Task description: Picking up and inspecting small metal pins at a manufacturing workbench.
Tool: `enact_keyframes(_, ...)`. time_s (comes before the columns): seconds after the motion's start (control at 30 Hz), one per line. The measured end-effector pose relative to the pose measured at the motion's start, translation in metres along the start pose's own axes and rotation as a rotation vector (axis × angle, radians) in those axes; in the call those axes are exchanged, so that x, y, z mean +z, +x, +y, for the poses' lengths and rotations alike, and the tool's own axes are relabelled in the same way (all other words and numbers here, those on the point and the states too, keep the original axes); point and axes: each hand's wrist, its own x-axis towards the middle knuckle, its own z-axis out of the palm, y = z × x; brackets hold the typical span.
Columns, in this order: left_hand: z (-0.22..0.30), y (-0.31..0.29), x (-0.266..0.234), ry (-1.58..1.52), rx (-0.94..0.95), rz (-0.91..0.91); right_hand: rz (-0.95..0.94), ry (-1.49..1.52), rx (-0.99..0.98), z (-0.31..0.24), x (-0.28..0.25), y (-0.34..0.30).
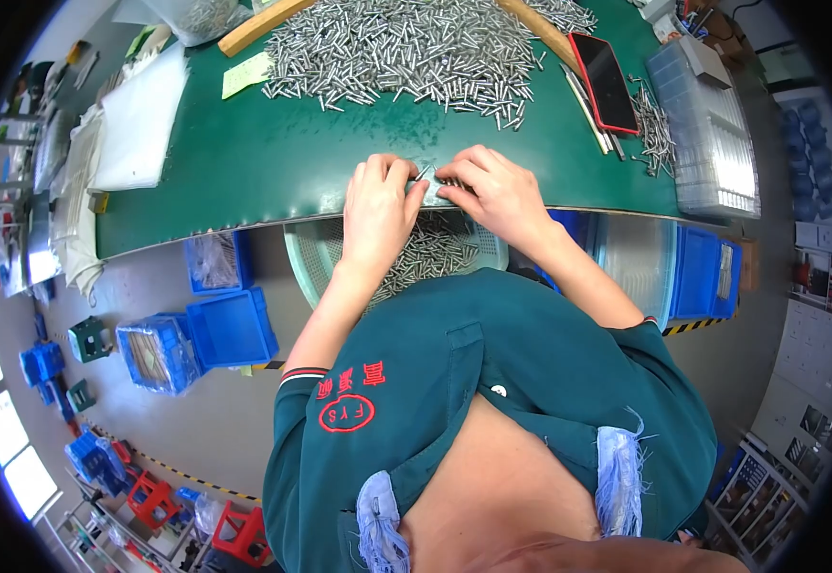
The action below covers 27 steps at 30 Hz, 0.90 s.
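Observation:
My left hand (376, 212) is at the near edge of the green table, thumb and forefinger pinched on a small silvery metal pin (424, 174). Close beside it, my right hand (500, 193) has its fingers curled over several similar pins (451, 181); its palm is hidden. Beyond both hands a wide heap of these metal pins (406, 53) covers the far middle of the table. Below the table edge, in front of my body, a pale green plastic basket (308, 260) holds many more pins, partly hidden by my forearms and shirt.
Wooden strips (261, 27) border the heap. A red-edged phone (603, 84), thin rods (583, 107) and a smaller group of pins (654, 134) lie at right, beside stacked clear plastic boxes (707, 134). A yellow-green note (247, 76) and white sheets (144, 129) lie at left.

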Motion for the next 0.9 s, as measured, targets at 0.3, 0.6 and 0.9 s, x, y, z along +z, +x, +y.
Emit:
enact_keyframes(0.3,0.000,-0.003,-0.009,-0.002,-0.003,-0.084,-0.135,0.028,0.078,-0.002,-0.009,0.004)
enact_keyframes(0.6,0.003,0.002,-0.007,0.009,-0.078,-0.124,-0.182,0.029,0.077,-0.003,-0.016,0.006)
enact_keyframes(0.9,0.005,0.004,-0.007,0.033,0.026,-0.118,-0.175,0.077,0.037,0.014,-0.018,0.009)
